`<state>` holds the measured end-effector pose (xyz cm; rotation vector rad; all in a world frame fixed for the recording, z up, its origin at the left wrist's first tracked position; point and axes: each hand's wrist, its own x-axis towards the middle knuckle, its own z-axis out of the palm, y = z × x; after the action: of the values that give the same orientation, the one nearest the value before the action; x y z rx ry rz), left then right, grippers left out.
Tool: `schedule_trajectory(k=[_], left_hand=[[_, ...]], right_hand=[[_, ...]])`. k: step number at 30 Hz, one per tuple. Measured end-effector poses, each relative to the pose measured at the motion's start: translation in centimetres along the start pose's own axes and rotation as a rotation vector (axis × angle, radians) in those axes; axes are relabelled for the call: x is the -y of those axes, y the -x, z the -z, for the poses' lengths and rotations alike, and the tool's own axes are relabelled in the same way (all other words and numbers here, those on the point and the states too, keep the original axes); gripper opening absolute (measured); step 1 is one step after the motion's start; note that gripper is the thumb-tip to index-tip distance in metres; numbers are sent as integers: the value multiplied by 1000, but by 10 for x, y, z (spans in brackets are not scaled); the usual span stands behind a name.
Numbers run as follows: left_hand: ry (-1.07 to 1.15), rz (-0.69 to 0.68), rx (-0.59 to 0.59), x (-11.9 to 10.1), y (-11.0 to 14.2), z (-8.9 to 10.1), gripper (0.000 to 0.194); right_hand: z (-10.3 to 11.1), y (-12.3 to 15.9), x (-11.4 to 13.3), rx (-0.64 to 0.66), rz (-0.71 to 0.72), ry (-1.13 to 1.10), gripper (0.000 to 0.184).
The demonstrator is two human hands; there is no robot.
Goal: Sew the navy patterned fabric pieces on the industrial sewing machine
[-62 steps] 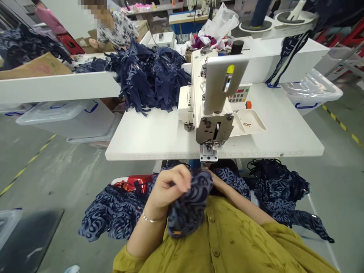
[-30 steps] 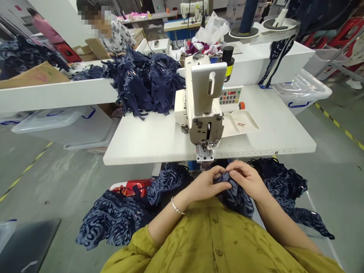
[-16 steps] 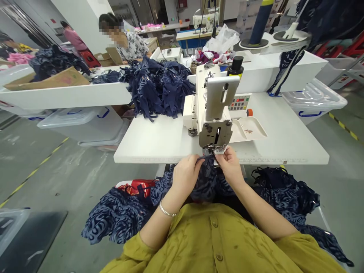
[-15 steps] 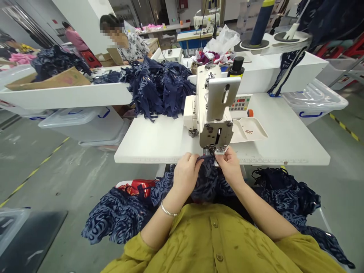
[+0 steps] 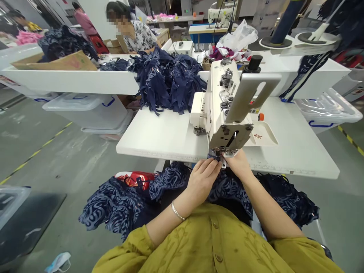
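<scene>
At the needle end of a cream sewing machine (image 5: 227,102), my left hand (image 5: 203,176) has its fingers closed on a navy fabric edge (image 5: 213,156), close to the presser foot. My right hand (image 5: 239,163) reaches under the machine head from the right. Its fingers are bent in near the foot and mostly hidden; what they hold cannot be made out. Navy patterned fabric (image 5: 229,189) hangs below the table edge between my forearms and spreads over my lap.
A pile of navy strips (image 5: 170,79) lies on the white table (image 5: 159,132), left of the machine. A shallow tray (image 5: 265,132) with small brown bits sits at right. More patterned fabric (image 5: 113,204) hangs at lower left, beside a red packet (image 5: 139,179). A person (image 5: 139,36) sits beyond.
My left hand has moved right and turned flatter, its fingers now by the presser foot. My right hand has gone further beneath the machine head. The view has shifted.
</scene>
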<state>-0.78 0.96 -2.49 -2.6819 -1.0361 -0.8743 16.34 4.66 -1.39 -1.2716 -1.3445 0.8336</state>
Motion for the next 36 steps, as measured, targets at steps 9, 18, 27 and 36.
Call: schedule_trajectory(k=[9, 18, 27, 36], left_hand=[[-55, 41, 11, -5, -1, 4, 34], [-72, 31, -8, -7, -3, 7, 32], [-57, 63, 12, -8, 3, 2, 36], [426, 22, 95, 9, 49, -11, 94]], right_hand=[[-2, -2, 0, -23, -3, 15, 42], [-5, -1, -2, -71, 11, 45, 39], [3, 33, -15, -96, -142, 46, 15], [27, 101, -40, 490, -378, 60, 49]])
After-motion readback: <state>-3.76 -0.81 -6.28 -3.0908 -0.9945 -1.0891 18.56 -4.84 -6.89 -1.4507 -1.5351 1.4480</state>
